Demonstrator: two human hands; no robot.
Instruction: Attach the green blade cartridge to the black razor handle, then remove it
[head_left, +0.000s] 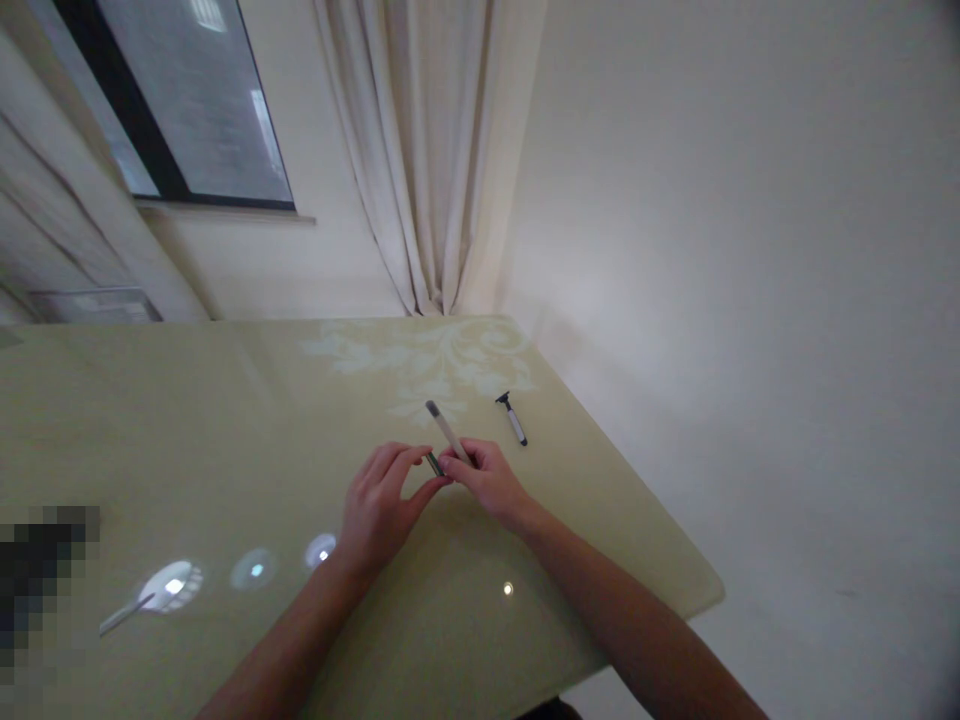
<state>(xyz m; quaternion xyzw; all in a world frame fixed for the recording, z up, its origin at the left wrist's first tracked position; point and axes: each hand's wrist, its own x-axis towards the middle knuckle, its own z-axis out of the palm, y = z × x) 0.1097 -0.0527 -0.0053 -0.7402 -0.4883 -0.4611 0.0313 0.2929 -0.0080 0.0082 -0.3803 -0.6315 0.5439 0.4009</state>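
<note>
My left hand (381,500) pinches a small dark strip (434,463) between thumb and fingertips. What kind of piece it is cannot be made out. Close beside it, my right hand (487,480) grips a slim white pen (448,432) with a grey end, tilted up and away to the left. The right fingertips meet the near end of the dark strip, and the pen's lower part is hidden in that hand. Beyond the right hand, a razor (514,420) with a black head and a grey-white handle lies on the table.
The glossy pale green table (225,450) has a white leaf pattern at its far edge and reflects several lights. A white wall (712,300) rises on the right. Curtains (420,150) and a window (217,110) are behind. At the left edge is a blurred dark shape (37,560).
</note>
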